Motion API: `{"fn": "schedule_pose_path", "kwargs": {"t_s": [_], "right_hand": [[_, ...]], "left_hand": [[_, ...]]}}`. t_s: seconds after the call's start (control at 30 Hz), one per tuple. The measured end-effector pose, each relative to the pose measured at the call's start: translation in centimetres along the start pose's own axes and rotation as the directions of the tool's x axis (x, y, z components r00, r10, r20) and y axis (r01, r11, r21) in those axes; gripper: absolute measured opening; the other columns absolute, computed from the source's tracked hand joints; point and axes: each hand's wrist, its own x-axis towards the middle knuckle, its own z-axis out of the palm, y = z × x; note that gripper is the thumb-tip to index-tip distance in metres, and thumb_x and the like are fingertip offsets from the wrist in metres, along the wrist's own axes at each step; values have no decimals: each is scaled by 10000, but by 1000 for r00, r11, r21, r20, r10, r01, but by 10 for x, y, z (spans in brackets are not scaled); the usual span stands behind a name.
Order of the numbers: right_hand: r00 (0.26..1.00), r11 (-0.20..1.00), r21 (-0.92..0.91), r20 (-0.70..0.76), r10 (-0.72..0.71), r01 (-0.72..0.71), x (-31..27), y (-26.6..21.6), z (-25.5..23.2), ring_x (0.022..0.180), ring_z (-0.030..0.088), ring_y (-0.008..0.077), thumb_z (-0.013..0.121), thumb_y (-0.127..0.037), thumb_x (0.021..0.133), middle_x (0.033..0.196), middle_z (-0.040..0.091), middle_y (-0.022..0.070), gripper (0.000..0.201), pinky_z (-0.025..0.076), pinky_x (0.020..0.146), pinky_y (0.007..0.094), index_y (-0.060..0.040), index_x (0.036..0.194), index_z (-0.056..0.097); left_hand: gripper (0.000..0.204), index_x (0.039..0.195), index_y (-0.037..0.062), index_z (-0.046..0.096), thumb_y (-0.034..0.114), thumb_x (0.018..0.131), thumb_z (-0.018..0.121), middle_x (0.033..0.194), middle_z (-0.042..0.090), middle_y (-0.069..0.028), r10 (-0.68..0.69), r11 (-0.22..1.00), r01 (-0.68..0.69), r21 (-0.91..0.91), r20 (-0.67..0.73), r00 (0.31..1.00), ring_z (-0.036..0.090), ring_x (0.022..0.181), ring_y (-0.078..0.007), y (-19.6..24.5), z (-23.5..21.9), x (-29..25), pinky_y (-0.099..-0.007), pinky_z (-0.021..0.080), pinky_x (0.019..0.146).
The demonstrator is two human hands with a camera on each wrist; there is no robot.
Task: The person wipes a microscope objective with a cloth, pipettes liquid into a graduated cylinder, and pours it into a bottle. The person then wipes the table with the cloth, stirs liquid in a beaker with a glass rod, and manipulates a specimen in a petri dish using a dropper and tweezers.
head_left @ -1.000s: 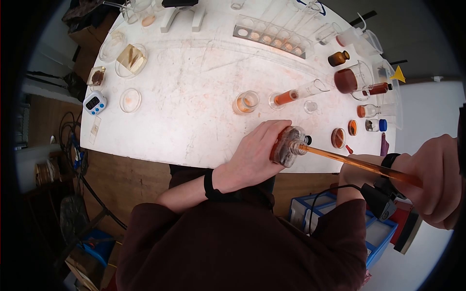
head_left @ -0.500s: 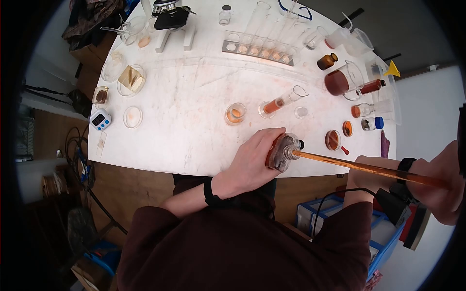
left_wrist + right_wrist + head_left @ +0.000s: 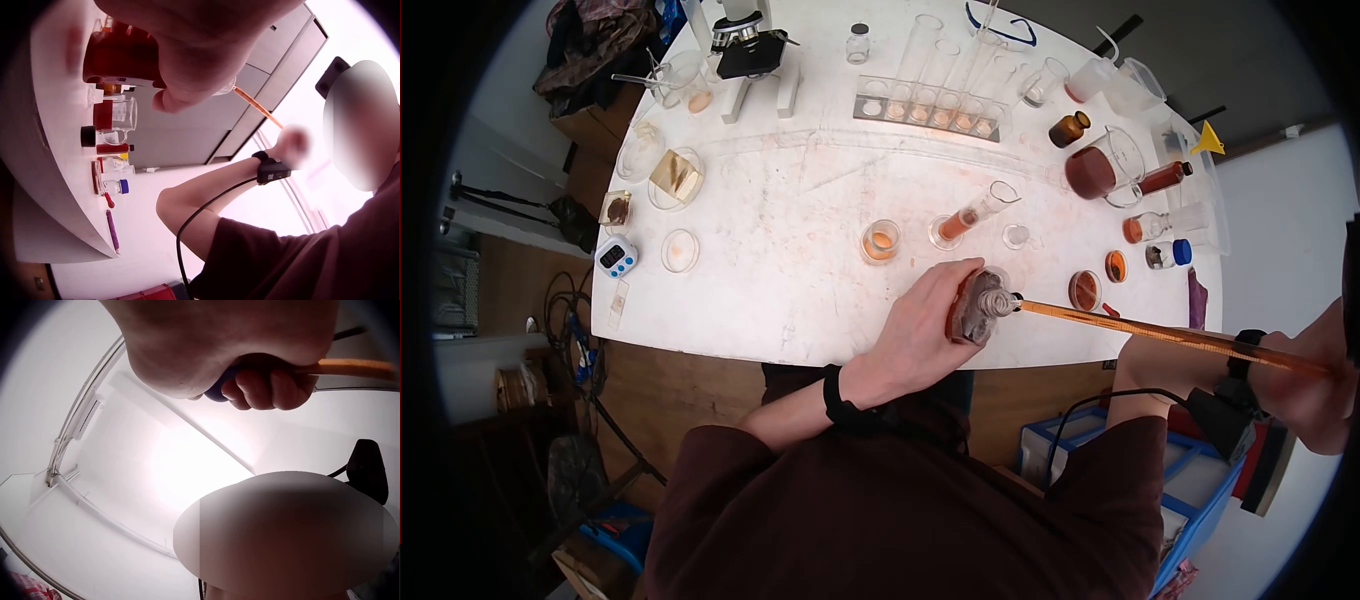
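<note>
My left hand (image 3: 915, 325) grips a clear glass bottle (image 3: 975, 308) of dark red-brown liquid near the table's front edge. The bottle's open neck points up towards the head camera. A long graduated pipette (image 3: 1160, 337), filled with orange liquid, has its lower end right at the bottle's mouth. My right hand (image 3: 1305, 390) is raised high at the right, holding the pipette's upper end. In the right wrist view its fingers curl round a dark blue bulb (image 3: 217, 390), mostly hidden by the palm. A black cap (image 3: 89, 136) lies on the table beside the bottle.
Behind the bottle are a small glass jar (image 3: 881, 242), a measuring cylinder (image 3: 975, 218) with orange liquid, and a test tube rack (image 3: 925, 117). A beaker (image 3: 1092, 172) of dark red liquid stands right. A microscope (image 3: 750, 55) and timer (image 3: 617, 256) are at left.
My right hand has risen, drawing the pipette up so its lower end moved from inside the bottle to its mouth. The left hand keeps holding the bottle. The head view has shifted slightly.
</note>
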Motion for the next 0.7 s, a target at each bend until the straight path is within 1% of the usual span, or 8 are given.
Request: {"fn": "schedule_pose_path", "kwargs": {"t_s": [0.07, 0.1, 0.17, 0.2, 0.27, 0.43, 0.63, 0.7], "right_hand": [[1000, 1000, 0, -13, -22, 22, -1, -3, -4, 529, 432, 115, 629, -372, 1056, 637, 474, -13, 321, 344, 479, 248, -99, 886, 631], [999, 999, 0, -20, -33, 33, 18, 23, 4, 528, 426, 112, 626, -380, 1058, 635, 468, -17, 327, 338, 479, 248, -102, 886, 627], [998, 999, 2, -32, -54, 54, -11, -24, -19, 526, 414, 105, 620, -397, 1062, 630, 456, -24, 339, 327, 479, 247, -107, 887, 619], [997, 998, 3, -39, -65, 65, 28, 32, 1, 526, 409, 102, 617, -405, 1064, 628, 450, -28, 345, 322, 478, 247, -109, 887, 615], [995, 996, 5, -52, -86, 86, 11, 7, -8, 524, 397, 96, 611, -421, 1069, 623, 438, -35, 356, 311, 478, 246, -115, 888, 607], [987, 990, 5, -80, -138, 139, 91, 117, 33, 519, 368, 80, 595, -462, 1079, 611, 408, -54, 385, 284, 477, 244, -127, 889, 588], [973, 980, -7, -117, -197, 198, 89, 103, 31, 515, 339, 64, 579, -503, 1090, 600, 378, -72, 415, 258, 475, 243, -140, 890, 568], [979, 980, -160, -144, -144, 120, 90, 89, 24, 520, 317, 69, 514, -645, 1072, 604, 369, -80, 537, 249, 489, 245, -144, 887, 569]], "left_hand": [[692, 1436, 20, 514, 132, 845, 856, 1241, 647, -173, -30, 999, 30, -26, -2, 1000, 685, 1094, -333, -2, 2, 0, -403, 565, 922], [692, 1436, 20, 514, 132, 845, 856, 1241, 647, -173, -29, 999, 29, -24, -1, 1000, 685, 1094, -333, -2, 2, 0, -403, 565, 922], [695, 1441, 23, 515, 126, 845, 855, 1233, 649, -172, -39, 999, 38, -30, -14, 999, 684, 1093, -329, 0, 2, 2, -405, 561, 930], [695, 1441, 23, 515, 126, 845, 855, 1233, 649, -172, -39, 999, 39, -29, -13, 999, 684, 1093, -329, 1, 2, 2, -405, 561, 930], [699, 1447, 27, 513, 126, 845, 855, 1233, 651, -171, -46, 999, 46, -26, -10, 999, 683, 1094, -330, 1, 2, 3, -407, 558, 939], [698, 1448, 27, 514, 130, 847, 853, 1232, 651, -171, -56, 998, 56, -29, -12, 998, 683, 1099, -330, 2, 3, 3, -407, 560, 939], [703, 1454, 23, 512, 134, 849, 853, 1245, 644, -171, -81, 996, 81, -30, -4, 997, 683, 1103, -324, 0, 3, 2, -403, 562, 940], [704, 1457, 22, 511, 134, 851, 851, 1253, 642, -170, -88, 996, 88, -24, 8, 996, 683, 1104, -320, -2, 3, 1, -401, 562, 943]]}}
